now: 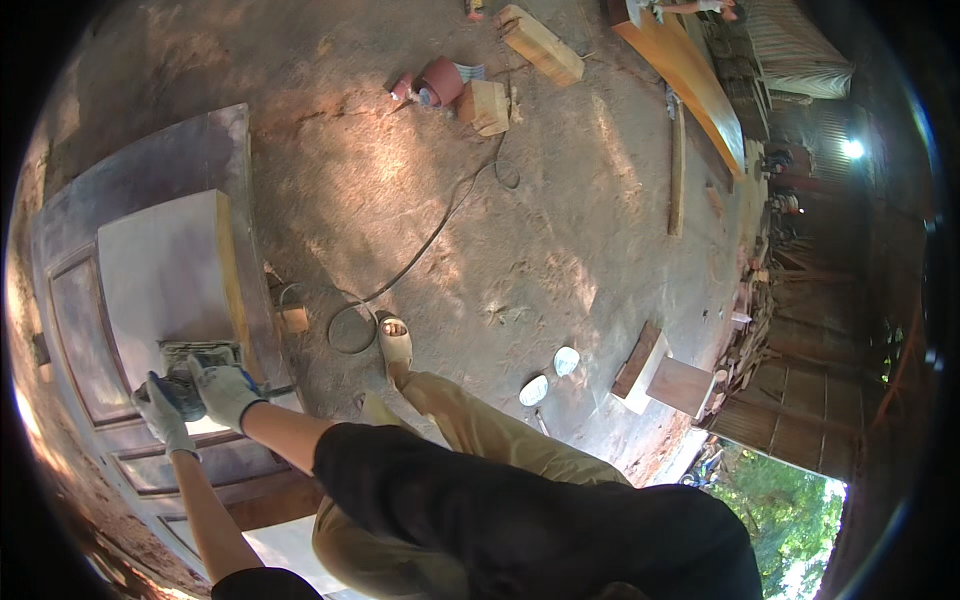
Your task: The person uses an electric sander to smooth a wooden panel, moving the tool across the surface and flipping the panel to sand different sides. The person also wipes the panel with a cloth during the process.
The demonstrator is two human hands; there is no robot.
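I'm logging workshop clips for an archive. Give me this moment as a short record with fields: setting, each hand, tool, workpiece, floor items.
setting: dirt-floored wood workshop, seen from above
left hand: gloved, on the sander's left side
right hand: gloved, on top of the sander
tool: power sander, flat on the panel, black cable trailing over the floor
workpiece: wooden door lying flat, its raised panel pale
floor items: wood blocks, long plank, two white discs
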